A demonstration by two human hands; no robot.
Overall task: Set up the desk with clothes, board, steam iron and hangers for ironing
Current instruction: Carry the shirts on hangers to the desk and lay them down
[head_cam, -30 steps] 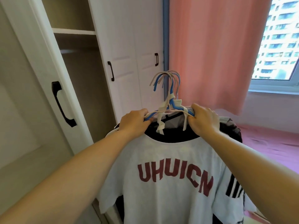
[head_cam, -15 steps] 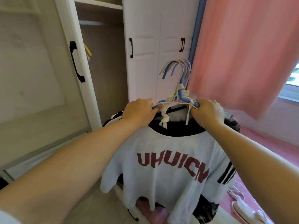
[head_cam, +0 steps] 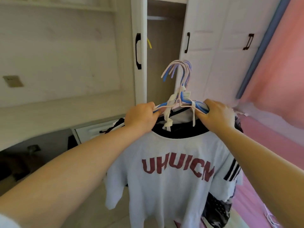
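Fingers of left hand (head_cam: 141, 116) and right hand (head_cam: 217, 116) grip hangers (head_cam: 180, 96) carrying clothes (head_cam: 172, 170).

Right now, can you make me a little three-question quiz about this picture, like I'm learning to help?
1. True or false: both hands grip the bundle of hangers.
2. What red letters are on the white T-shirt?
3. The open wardrobe is: A) behind the hangers, B) under the shirt, C) right of the pink curtain.

Key: 1. True: left hand and right hand each hold one end. 2. UHUICN. 3. A.
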